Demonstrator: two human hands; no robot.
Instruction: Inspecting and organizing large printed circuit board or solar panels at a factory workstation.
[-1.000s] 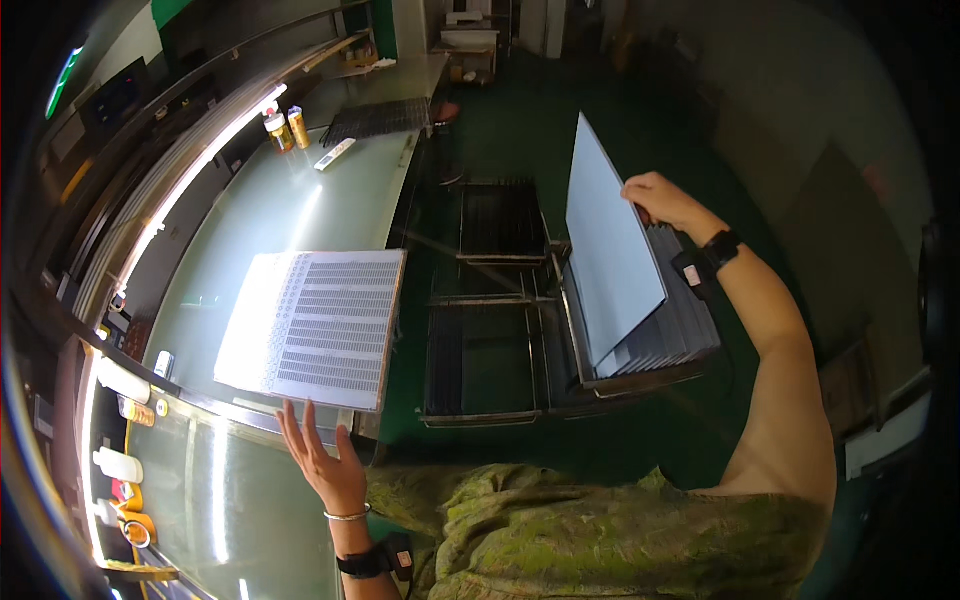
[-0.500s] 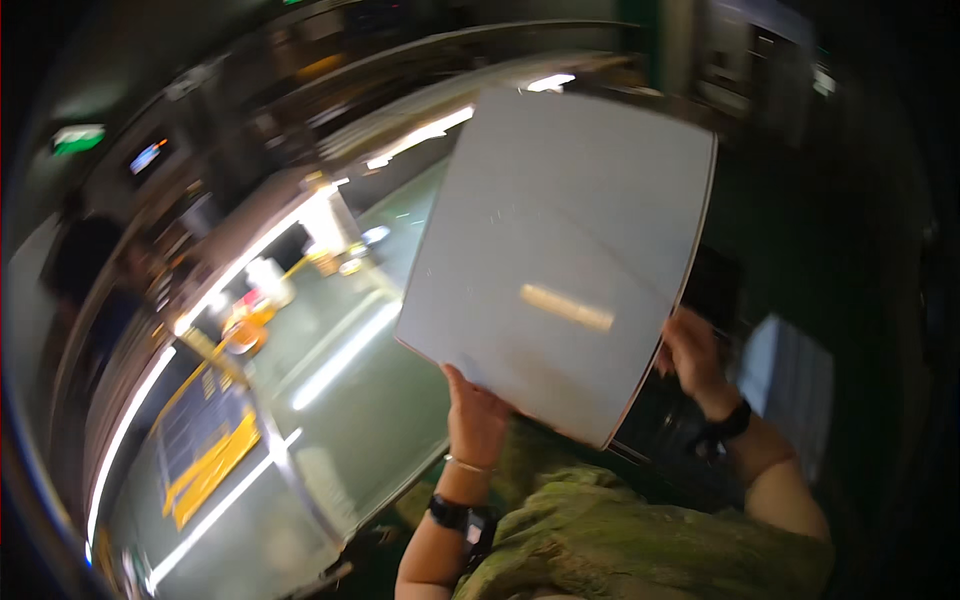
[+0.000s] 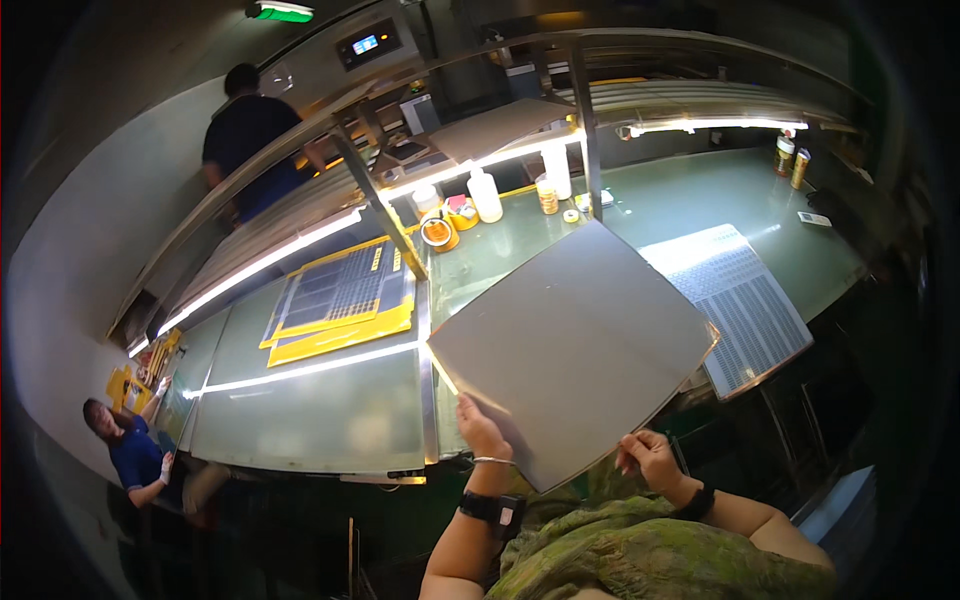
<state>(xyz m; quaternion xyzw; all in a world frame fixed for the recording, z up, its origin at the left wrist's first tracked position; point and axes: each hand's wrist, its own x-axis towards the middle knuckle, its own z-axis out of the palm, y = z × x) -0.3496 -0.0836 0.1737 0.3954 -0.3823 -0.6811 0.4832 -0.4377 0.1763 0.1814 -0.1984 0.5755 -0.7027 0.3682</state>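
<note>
A large flat grey panel [image 3: 575, 350] with thin copper-coloured edges is held up in front of me, tilted with one corner pointing down toward my body. Its broad face looks plain and smooth. My left hand [image 3: 483, 430] grips the lower left edge, thumb along the border and the other fingers hidden behind it. At the lower right edge, my right hand [image 3: 655, 460] has its fingers curled and pinched against the border. Just right of the panel, a patterned sheet with rows of small marks [image 3: 735, 310] lies on the green glass-like bench top [image 3: 310, 430].
Yellow-edged dark sheets [image 3: 340, 300] lie on the left bench. Tape rolls [image 3: 440, 232] and white bottles [image 3: 485, 195] stand below the lit shelf [image 3: 480, 165], whose metal posts [image 3: 590, 135] rise from the bench. One person [image 3: 135, 450] sits far left; another [image 3: 250, 145] stands behind the shelf.
My view has swung round, bringing more bench and the seated person into sight. The panel has turned and tipped so a corner points down; both hands stay at its edges.
</note>
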